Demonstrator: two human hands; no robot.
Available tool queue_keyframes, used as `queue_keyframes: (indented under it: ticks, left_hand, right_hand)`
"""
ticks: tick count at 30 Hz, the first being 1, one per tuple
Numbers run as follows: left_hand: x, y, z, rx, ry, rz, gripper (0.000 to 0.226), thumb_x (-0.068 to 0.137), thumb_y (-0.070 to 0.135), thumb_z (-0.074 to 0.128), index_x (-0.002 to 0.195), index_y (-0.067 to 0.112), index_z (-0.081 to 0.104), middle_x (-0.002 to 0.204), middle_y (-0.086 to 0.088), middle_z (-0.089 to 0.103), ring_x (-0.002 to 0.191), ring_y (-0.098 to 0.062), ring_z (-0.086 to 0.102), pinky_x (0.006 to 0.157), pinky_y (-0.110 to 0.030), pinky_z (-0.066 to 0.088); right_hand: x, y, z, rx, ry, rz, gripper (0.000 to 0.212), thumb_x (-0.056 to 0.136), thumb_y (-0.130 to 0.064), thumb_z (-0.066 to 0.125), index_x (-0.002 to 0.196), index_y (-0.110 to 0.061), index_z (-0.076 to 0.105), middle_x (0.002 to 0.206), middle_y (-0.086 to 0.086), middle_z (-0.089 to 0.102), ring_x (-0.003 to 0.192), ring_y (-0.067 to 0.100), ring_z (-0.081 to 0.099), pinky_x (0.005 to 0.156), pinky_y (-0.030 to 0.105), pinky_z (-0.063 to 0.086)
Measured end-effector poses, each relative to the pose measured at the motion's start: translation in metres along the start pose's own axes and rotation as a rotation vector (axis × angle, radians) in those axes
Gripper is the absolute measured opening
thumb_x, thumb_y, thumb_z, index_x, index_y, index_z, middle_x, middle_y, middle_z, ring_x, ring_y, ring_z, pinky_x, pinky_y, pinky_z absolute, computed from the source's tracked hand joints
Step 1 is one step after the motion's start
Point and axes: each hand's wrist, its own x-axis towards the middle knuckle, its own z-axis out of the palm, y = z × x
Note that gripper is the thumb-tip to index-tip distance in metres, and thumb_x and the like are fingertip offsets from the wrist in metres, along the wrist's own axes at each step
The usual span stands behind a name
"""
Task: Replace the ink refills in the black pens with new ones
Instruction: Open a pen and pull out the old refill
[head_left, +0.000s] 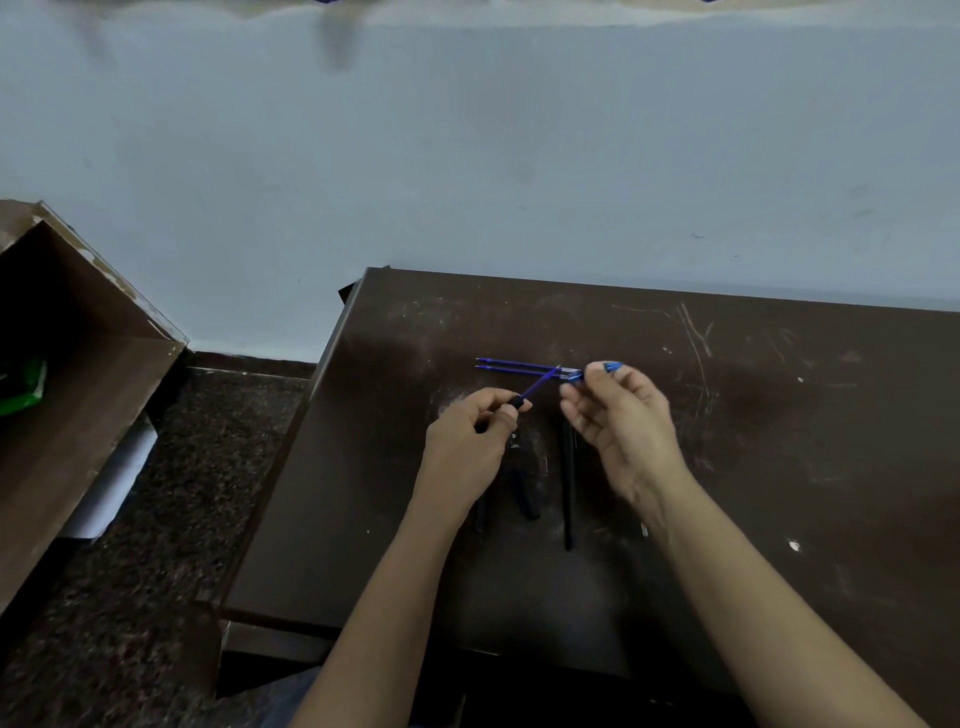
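My left hand (475, 421) grips a black pen barrel, and a blue refill (540, 384) sticks out of it toward the upper right. My right hand (613, 410) is just beside it and pinches a small blue piece (574, 378) at the refill's tip; a blue cap-like bit (613, 367) shows above its fingers. Two more blue refills (511, 365) lie side by side on the dark table (779, 415) behind my hands. Beneath my hands lie a long black pen (568, 488) and shorter black pen parts (522, 493).
The table's left edge (291, 452) drops to a speckled dark floor (182, 493). A brown open cabinet (78, 364) with something green inside stands at the left. A pale blue wall (467, 156) rises right behind the table.
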Motion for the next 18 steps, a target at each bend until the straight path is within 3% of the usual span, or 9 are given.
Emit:
queue_keyframes:
  ticks: [2,5,14,18]
  left_hand:
    - [0.0,0.0,0.001,0.035,-0.018,0.0,0.019,0.094,0.021,0.055,0.097,0.031,0.071,0.091,0.009,0.069,0.081,0.0,0.059,0.064,-0.006,0.04]
    - [0.0,0.001,0.001,0.056,-0.031,-0.012,0.019,0.095,0.021,0.055,0.1,0.028,0.071,0.086,0.008,0.067,0.075,0.001,0.057,0.061,0.0,0.039]
    - [-0.002,0.001,0.0,0.061,-0.068,-0.039,0.019,0.095,0.022,0.054,0.102,0.029,0.071,0.093,0.003,0.069,0.087,-0.005,0.062,0.065,-0.01,0.038]
    - [-0.001,0.002,-0.001,0.074,-0.059,-0.035,0.02,0.095,0.022,0.054,0.104,0.029,0.071,0.088,0.007,0.066,0.079,-0.002,0.058,0.059,-0.003,0.041]
  right_hand:
    - [0.002,-0.008,-0.005,0.03,0.01,-0.061,0.009,0.093,-0.011,0.058,0.084,-0.014,0.058,0.079,0.005,0.065,0.073,0.014,0.068,0.075,0.028,0.058]
    - [0.002,-0.015,-0.008,0.027,-0.019,-0.106,0.001,0.093,-0.011,0.058,0.092,-0.012,0.059,0.081,0.005,0.065,0.074,0.013,0.07,0.079,0.03,0.058]
    - [0.001,-0.01,-0.009,-0.119,-0.079,-0.172,0.008,0.092,-0.011,0.059,0.099,-0.012,0.063,0.081,0.003,0.068,0.079,0.015,0.07,0.08,0.031,0.059]
    - [0.001,-0.008,-0.009,-0.177,-0.091,-0.187,0.015,0.091,-0.01,0.061,0.106,-0.008,0.063,0.081,0.007,0.067,0.077,0.015,0.068,0.079,0.032,0.059]
